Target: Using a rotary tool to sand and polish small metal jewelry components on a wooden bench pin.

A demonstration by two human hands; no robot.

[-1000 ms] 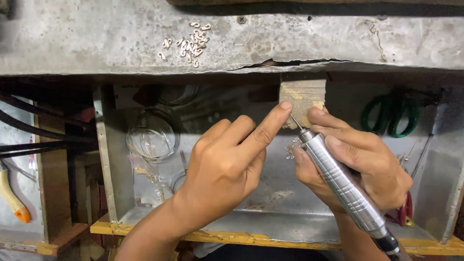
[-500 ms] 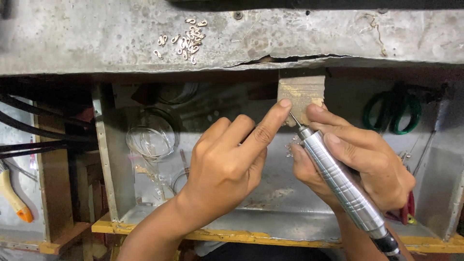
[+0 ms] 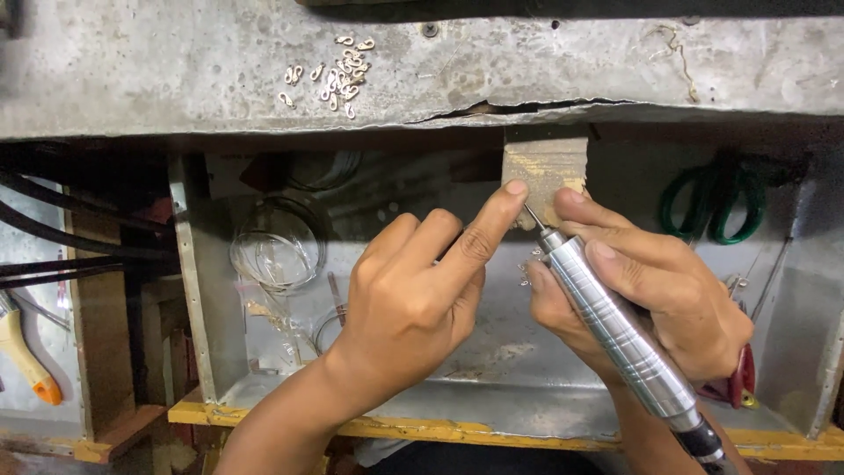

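Your right hand is closed around the silver ribbed rotary handpiece, like a pen for control. Your left hand presses its forefinger on the small wooden bench peg, steadying a piece I cannot see

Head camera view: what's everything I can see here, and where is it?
Bench: one, grey, pitted and cracked, across the top.
Small metal links: a loose cluster, pale, on the bench.
Wooden peg: one, tan, jutting below the bench edge.
Metal tray: one, grey with a yellow front edge, under the hands.
Glass dish: one, clear, in the tray at left.
Scissors: one pair, green handles, at right.
Rotary handpiece: one, silver, its tip at the peg.
Brush: one, yellow and orange handle, far left.
Left hand: forefinger pressed to the peg.
Right hand: gripping the handpiece.
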